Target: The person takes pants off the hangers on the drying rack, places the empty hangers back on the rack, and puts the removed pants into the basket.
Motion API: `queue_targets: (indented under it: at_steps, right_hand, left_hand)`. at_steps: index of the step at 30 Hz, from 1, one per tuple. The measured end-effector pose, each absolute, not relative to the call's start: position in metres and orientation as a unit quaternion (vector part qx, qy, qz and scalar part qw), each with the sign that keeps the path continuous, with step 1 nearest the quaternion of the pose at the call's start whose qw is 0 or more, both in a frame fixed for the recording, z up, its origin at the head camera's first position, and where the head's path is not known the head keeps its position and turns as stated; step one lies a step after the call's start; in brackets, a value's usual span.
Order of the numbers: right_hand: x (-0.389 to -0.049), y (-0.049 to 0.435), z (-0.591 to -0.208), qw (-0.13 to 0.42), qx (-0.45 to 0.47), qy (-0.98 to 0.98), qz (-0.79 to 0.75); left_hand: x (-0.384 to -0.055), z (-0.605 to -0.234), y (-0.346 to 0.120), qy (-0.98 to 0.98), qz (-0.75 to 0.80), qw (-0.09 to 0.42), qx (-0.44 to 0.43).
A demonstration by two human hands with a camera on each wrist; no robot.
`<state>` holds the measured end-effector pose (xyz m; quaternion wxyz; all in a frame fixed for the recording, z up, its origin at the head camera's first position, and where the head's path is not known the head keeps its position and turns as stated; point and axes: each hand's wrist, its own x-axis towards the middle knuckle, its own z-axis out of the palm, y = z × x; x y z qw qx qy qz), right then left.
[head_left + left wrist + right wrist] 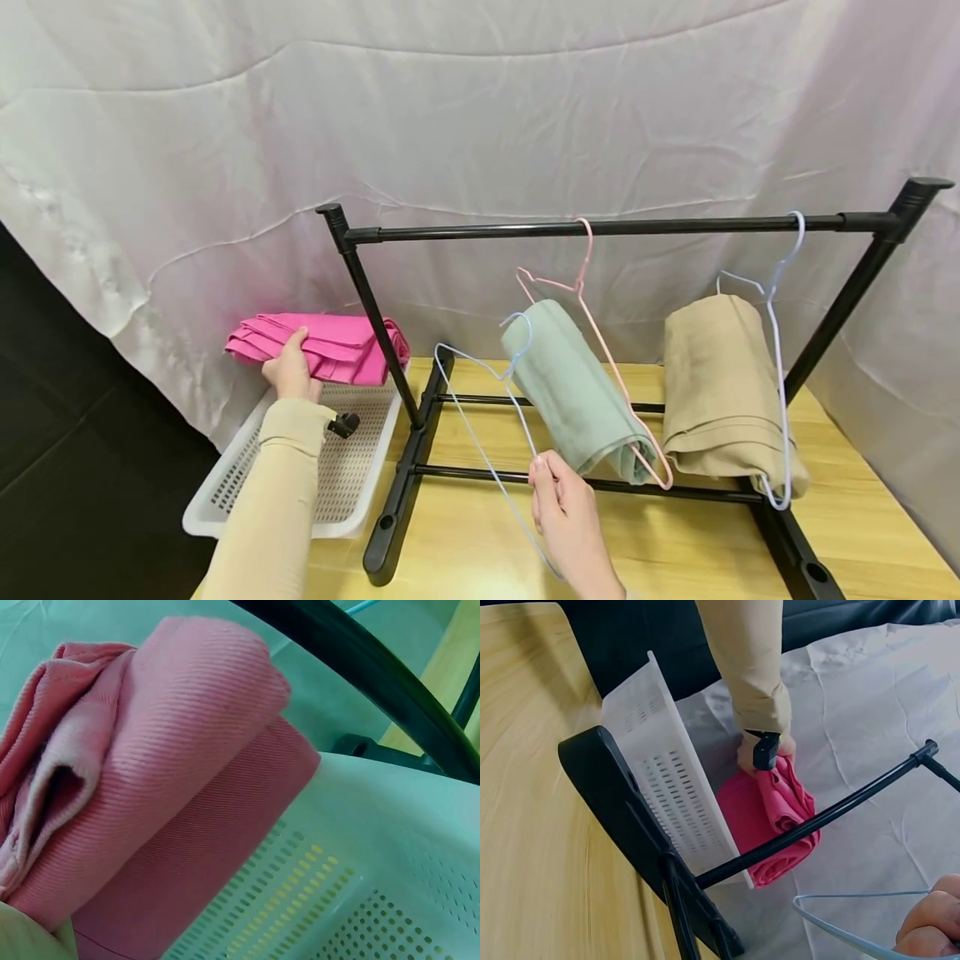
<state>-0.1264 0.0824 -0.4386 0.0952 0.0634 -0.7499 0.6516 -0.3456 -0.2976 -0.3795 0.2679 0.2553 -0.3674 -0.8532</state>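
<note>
My left hand [292, 372] grips a folded bright pink garment [330, 346], ribbed in the left wrist view, above the far end of a white perforated basket [378, 467]. Its thumb lies on top of the cloth; the other fingers are hidden beneath. With my right hand [566, 508] I pinch one side of a light blue hanger [472, 442], held in front of the black rack [480, 232] with its hook free of the bar. A pink hanger [600, 333] carrying folded pale green cloth [573, 383] and another blue hanger [777, 333] with beige cloth [712, 375] hang on the rack.
The rack's left foot [384, 542] stands beside the basket on a wooden table [465, 542]. Its slanted left post [371, 308] rises close to the pink garment. A pale curtain [450, 125] hangs behind, and dark fabric [75, 458] lies at the left.
</note>
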Motion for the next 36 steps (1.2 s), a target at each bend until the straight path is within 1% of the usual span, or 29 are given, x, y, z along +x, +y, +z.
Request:
queue_targets:
  at_steps: [8,19,25,30,36]
  right_hand:
    - [-0.123,0.082,-0.436,0.094,0.066,-0.747,0.655]
    - [-0.119,0.082,-0.433,0.113,0.088,-0.731,0.667]
    - [-0.118,0.082,-0.432,0.11,0.087,-0.737,0.661]
    - [-0.116,0.081,-0.431,0.108,0.094,-0.736,0.662]
    - [-0.116,0.082,-0.43,0.115,0.096,-0.735,0.661]
  left_hand:
    - [-0.328,-0.395,-0.301,-0.411,-0.82,0.254,0.306]
    - [-0.301,-0.424,-0.31,-0.493,-0.757,0.242,0.353]
    - [-0.283,-0.437,-0.319,-0.565,-0.701,0.202,0.384]
    - [-0.27,-0.445,-0.327,-0.612,-0.672,0.177,0.377]
    - [-0.265,-0.447,-0.329,-0.671,-0.624,0.154,0.37]
